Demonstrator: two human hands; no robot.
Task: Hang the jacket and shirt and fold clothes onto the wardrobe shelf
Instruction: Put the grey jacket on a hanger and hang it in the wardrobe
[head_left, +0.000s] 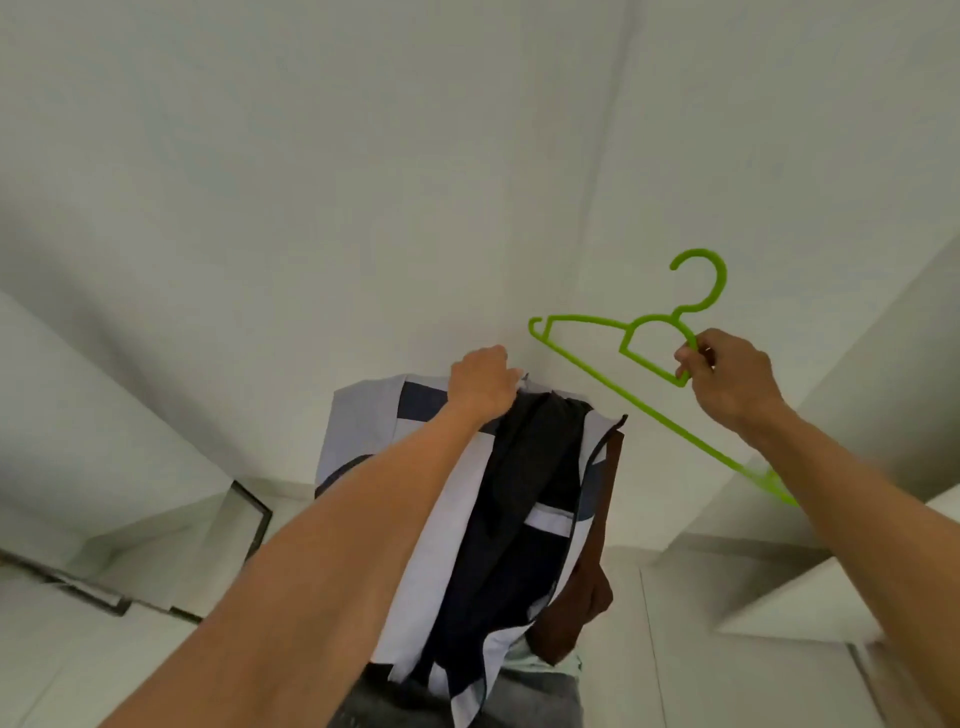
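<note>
Up against the pale wall (363, 182) ahead of you, your left hand (480, 382) grips the top of the white and navy jacket (519, 519), fingers curled tight into the fabric, and the garment hangs down toward your body. Just beside it, your right hand (727, 379) pinches the green plastic hanger (720, 283) below its hook; the hanger is tilted, its long bar passing close by the jacket's top edge.
</note>
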